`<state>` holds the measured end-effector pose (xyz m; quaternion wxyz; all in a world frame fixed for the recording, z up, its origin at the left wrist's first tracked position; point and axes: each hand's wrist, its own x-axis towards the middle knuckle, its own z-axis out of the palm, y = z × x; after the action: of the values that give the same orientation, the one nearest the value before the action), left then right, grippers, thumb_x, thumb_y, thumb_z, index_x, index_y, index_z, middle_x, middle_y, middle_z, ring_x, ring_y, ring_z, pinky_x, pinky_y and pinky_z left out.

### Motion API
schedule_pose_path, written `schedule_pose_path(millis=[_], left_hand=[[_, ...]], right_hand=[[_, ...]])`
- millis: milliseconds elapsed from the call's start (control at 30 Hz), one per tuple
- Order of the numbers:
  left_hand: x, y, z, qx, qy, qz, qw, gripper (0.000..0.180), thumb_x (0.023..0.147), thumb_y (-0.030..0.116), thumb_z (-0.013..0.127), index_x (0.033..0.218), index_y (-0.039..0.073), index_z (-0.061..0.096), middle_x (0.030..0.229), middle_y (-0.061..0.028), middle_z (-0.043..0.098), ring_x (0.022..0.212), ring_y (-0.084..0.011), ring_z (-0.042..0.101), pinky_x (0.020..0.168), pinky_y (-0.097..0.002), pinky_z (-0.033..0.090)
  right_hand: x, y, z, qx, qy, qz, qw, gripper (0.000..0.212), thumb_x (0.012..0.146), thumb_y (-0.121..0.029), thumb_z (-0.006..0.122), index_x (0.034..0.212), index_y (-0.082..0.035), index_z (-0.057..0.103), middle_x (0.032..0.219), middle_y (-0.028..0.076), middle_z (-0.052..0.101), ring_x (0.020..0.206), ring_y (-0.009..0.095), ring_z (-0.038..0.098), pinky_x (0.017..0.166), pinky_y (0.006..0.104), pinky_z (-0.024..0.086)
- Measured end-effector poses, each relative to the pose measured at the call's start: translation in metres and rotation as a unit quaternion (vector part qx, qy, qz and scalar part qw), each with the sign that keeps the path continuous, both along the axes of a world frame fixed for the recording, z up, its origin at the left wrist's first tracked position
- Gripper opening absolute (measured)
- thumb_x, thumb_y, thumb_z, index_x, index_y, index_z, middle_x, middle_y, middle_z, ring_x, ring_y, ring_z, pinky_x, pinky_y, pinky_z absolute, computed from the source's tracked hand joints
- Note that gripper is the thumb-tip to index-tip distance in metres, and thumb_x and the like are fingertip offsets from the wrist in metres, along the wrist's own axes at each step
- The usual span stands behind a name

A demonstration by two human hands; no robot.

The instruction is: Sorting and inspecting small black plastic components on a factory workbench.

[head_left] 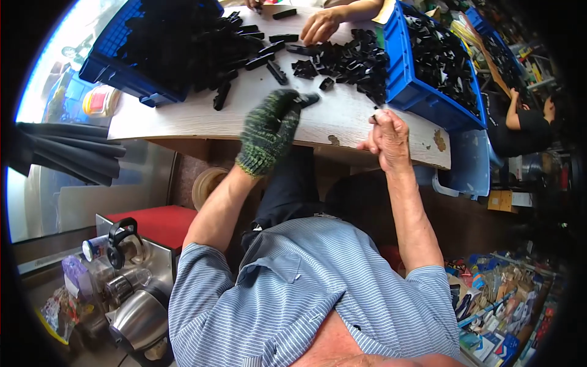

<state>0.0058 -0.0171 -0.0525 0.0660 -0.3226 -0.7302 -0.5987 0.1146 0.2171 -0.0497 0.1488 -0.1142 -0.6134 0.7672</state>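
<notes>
My left hand (268, 131), in a dark green knitted glove, is closed over the near side of the table. A short black plastic piece (310, 99) sticks out between its thumb and fingers; the hand is slightly blurred. To the right, my bare right hand (391, 137) is above the table's front edge, fingers curled and pinched. A small dark bit shows at its fingertips, too small to name. Ahead of the hands lie long black plastic pieces (260, 60) on the left and a heap of small black pieces (351, 64) on the right.
A blue crate (131, 85) heaped with black pieces stands at the table's left, another blue crate (422, 88) at its right. Across the white table (202, 122), another person's hand (321, 25) reaches among the pieces. A pale blue bin (468, 168) sits below the right corner.
</notes>
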Motion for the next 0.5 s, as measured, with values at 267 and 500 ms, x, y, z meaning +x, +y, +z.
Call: schedule_pose_path(millis=[267, 500], left_hand=[[0.018, 0.066, -0.018, -0.019, 0.000, -0.152, 0.988, 0.021, 0.099, 0.018, 0.055, 0.108, 0.002, 0.065, 0.088, -0.0077, 0.063, 0.076, -0.0137, 0.061, 0.063, -0.0293, 0.053], [0.005, 0.062, -0.023, -0.115, 0.006, -0.168, 0.979, 0.039, 0.083, -0.001, 0.059, 0.122, 0.002, 0.059, 0.115, -0.0200, 0.063, 0.096, -0.0385, 0.064, 0.078, -0.0452, 0.054]], right_hand=[[0.002, -0.004, 0.001, -0.008, -0.012, 0.047, 0.999, 0.030, 0.094, -0.035, 0.063, 0.082, -0.009, 0.055, 0.047, -0.003, 0.036, 0.039, 0.008, 0.040, 0.050, 0.0350, 0.058], [0.000, 0.001, -0.001, -0.007, -0.031, 0.060, 0.998, 0.031, 0.093, -0.034, 0.065, 0.083, -0.005, 0.056, 0.050, -0.003, 0.043, 0.039, 0.007, 0.042, 0.047, 0.0321, 0.057]])
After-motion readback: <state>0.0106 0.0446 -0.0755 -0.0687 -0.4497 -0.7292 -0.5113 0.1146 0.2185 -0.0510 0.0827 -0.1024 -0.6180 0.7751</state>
